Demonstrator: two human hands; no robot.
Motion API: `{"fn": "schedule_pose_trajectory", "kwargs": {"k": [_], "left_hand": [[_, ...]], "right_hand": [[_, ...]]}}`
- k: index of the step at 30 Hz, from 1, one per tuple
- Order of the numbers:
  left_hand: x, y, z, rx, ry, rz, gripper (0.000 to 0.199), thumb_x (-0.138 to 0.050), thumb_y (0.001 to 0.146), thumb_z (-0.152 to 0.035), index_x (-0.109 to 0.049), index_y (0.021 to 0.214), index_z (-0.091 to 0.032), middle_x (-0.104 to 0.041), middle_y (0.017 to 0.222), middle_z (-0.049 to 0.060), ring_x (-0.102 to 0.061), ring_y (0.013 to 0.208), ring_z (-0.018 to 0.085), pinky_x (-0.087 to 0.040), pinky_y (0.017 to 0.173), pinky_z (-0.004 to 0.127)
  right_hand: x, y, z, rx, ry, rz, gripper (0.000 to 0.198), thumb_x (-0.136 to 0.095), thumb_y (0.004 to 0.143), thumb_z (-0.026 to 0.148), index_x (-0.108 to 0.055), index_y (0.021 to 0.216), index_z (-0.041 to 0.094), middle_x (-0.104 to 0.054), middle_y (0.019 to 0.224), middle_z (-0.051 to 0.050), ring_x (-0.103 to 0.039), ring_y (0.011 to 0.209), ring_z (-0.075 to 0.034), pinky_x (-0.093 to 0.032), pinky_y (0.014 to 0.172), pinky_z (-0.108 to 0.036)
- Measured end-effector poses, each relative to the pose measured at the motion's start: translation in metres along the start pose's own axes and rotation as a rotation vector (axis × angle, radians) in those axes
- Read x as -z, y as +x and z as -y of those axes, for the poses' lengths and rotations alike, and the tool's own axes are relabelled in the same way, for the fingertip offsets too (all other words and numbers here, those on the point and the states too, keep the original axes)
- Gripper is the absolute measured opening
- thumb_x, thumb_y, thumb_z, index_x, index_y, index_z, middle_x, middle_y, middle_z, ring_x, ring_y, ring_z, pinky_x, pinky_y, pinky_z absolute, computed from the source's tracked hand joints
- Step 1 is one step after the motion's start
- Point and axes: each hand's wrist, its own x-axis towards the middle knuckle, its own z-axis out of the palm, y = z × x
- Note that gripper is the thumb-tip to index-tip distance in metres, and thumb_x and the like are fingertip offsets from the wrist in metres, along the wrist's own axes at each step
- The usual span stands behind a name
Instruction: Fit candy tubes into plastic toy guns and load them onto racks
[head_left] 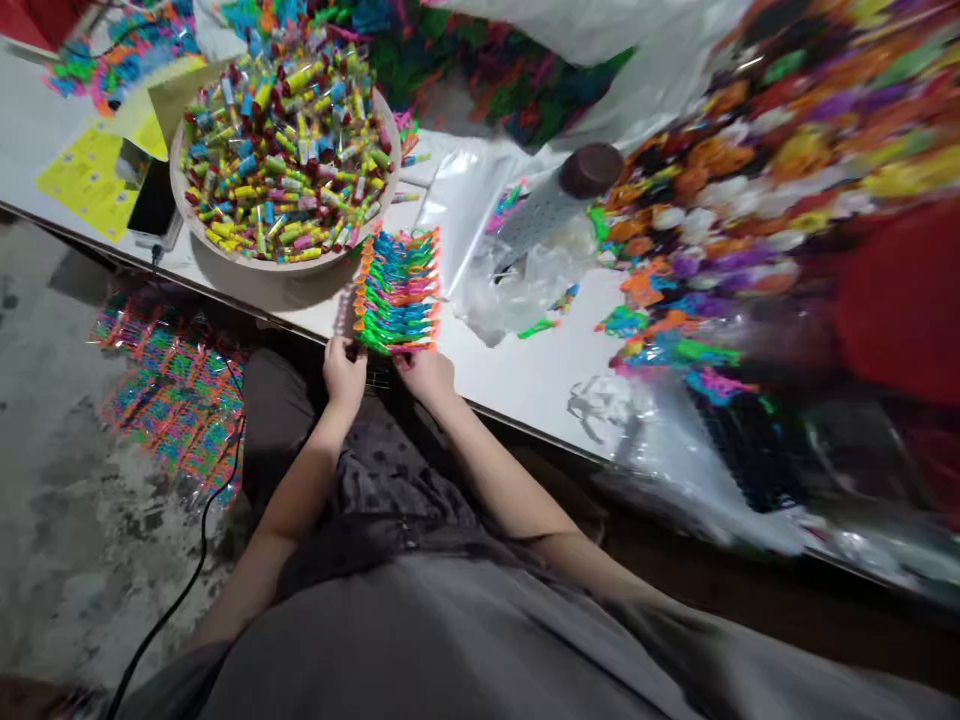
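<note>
A neat row of colourful plastic pieces [397, 290], in blue, green, pink and orange, lies at the table's front edge. Its exact kind is too small to tell. At the near left corner of the row, my left hand [345, 375] is closed, thumb and fingers together. My right hand [427, 380] grips the near right corner, its fingertips partly hidden under the row. Just beyond the row stands a large round bowl [285, 268] heaped with small wrapped tubes, yellow, blue, green and pink with dark red ends.
Clear plastic bags [487, 290] and a perforated grey cylinder with a brown top [551, 205] stand right of the row. A blurred heap of multicoloured pieces [720, 190] covers the right side. Filled packs [176, 390] lie low on the left, near a black cable [202, 550].
</note>
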Motion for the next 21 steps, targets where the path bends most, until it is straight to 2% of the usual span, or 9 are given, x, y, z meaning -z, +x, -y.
{"fn": "schedule_pose_trajectory", "kwargs": {"k": [7,11,17,21], "left_hand": [[0.004,0.003,0.004,-0.036,0.067,0.096,0.014,-0.064,0.076,-0.018,-0.050,0.075,-0.019,-0.060,0.083,0.004,-0.055,0.080,0.017,-0.043,0.073,0.027],[0.002,0.007,0.002,0.001,0.132,0.128,0.013,-0.064,0.075,-0.018,-0.052,0.080,-0.018,-0.060,0.085,0.005,-0.057,0.081,0.019,-0.044,0.072,0.028],[0.002,0.010,-0.001,-0.002,0.174,0.163,0.013,-0.063,0.075,-0.020,-0.054,0.085,-0.017,-0.062,0.087,0.007,-0.058,0.081,0.020,-0.046,0.073,0.030],[0.005,0.010,-0.001,-0.028,0.131,0.151,0.015,-0.062,0.075,-0.018,-0.055,0.088,-0.018,-0.062,0.087,0.006,-0.059,0.081,0.019,-0.046,0.074,0.030]], "right_hand": [[-0.006,0.006,-0.008,-0.038,0.051,-0.017,0.038,-0.038,0.090,0.040,-0.063,0.111,0.021,-0.065,0.112,-0.009,-0.061,0.101,-0.027,-0.045,0.073,-0.030],[-0.012,0.008,-0.008,-0.061,0.090,-0.014,0.038,-0.040,0.089,0.040,-0.062,0.113,0.021,-0.064,0.115,-0.008,-0.060,0.102,-0.026,-0.043,0.073,-0.028],[-0.014,0.011,-0.010,-0.049,0.151,-0.013,0.038,-0.042,0.088,0.039,-0.061,0.115,0.019,-0.065,0.112,-0.010,-0.060,0.101,-0.026,-0.041,0.070,-0.026],[-0.009,0.013,-0.006,-0.040,0.152,0.011,0.039,-0.041,0.089,0.042,-0.064,0.108,0.017,-0.067,0.105,-0.012,-0.062,0.096,-0.025,-0.040,0.068,-0.025]]}}
